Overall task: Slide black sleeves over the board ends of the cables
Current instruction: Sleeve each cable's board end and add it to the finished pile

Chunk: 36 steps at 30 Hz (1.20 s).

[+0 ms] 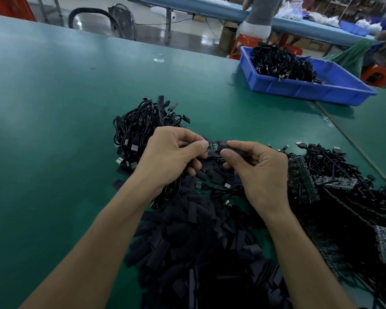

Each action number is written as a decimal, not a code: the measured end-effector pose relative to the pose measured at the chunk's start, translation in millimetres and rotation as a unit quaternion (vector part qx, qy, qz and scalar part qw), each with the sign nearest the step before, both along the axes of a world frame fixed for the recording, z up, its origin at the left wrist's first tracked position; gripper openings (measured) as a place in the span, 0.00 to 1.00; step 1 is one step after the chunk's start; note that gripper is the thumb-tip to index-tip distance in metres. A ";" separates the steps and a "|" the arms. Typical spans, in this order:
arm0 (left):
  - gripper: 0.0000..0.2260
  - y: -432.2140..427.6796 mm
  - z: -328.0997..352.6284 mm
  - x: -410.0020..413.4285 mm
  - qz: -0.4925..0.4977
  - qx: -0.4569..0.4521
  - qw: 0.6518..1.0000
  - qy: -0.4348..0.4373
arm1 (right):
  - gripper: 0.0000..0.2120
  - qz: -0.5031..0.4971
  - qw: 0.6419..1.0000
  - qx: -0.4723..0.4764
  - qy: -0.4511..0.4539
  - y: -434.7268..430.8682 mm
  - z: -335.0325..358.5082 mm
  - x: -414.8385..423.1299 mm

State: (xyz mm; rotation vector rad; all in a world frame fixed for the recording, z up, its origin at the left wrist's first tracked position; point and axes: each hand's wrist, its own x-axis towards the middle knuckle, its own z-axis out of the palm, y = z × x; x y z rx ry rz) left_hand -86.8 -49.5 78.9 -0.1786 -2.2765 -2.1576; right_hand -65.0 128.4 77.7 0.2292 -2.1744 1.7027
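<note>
My left hand (pixel 172 157) pinches the small green board end (pixel 212 147) of a black cable between thumb and forefinger. My right hand (pixel 259 170) pinches a black sleeve (pixel 226 146) at the board's right tip, its opening against the board. Both hands hover over a heap of loose black sleeves (pixel 201 237) on the green table (pixel 54 130). A bundle of black USB cables (pixel 138 130) lies just beyond my left hand. More cables with bare boards (pixel 334 188) are piled to the right.
A blue bin (pixel 303 85) holding black cables stands at the back right. A seam (pixel 352 141) runs diagonally across the table there. Beyond the table a person sits on a red stool (pixel 245 44) at another bench, and a fan (pixel 123 20) stands on the floor.
</note>
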 end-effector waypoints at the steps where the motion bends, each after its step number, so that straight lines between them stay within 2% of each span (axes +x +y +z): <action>1: 0.03 0.4 0.1 0.1 0.003 0.004 1.000 -0.004 | 0.11 -0.001 1.000 -0.003 0.000 -0.5 0.0 0.5; 11: 0.05 1.3 -0.2 0.3 0.014 0.026 0.999 -0.015 | 0.11 0.000 1.000 0.014 0.016 -0.9 0.6 2.6; 24: 0.05 2.4 3.1 2.1 0.006 0.040 0.999 -0.029 | 0.10 -0.057 0.997 0.020 0.037 -7.6 -5.1 6.2; 36: 0.04 1.3 4.5 2.5 0.010 0.036 0.999 -0.021 | 0.09 -0.028 0.999 0.018 0.020 -2.5 -1.7 3.2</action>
